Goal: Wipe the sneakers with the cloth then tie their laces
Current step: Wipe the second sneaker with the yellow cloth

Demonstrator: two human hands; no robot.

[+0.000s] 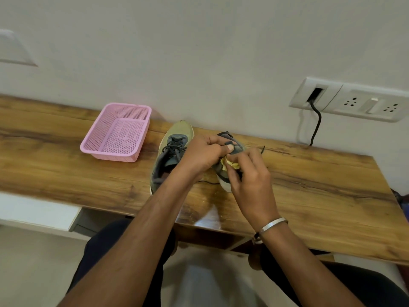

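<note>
Two olive-and-grey sneakers stand side by side on the wooden table (309, 173), toes toward the wall. The left sneaker (172, 147) has loose black laces. My left hand (203, 154) grips the upper part of the right sneaker (232, 142), thumb over its tongue. My right hand (247, 173) pinches a crumpled yellow cloth (230, 163) against that sneaker's side. Much of the right sneaker is hidden behind both hands. A black lace end (263, 149) trails onto the table to its right.
A pink perforated plastic basket (97, 149) sits on the table left of the sneakers. A wall socket panel (354, 103) with a black cable (316, 127) plugged in lies behind on the right. The table's front edge runs just above my knees.
</note>
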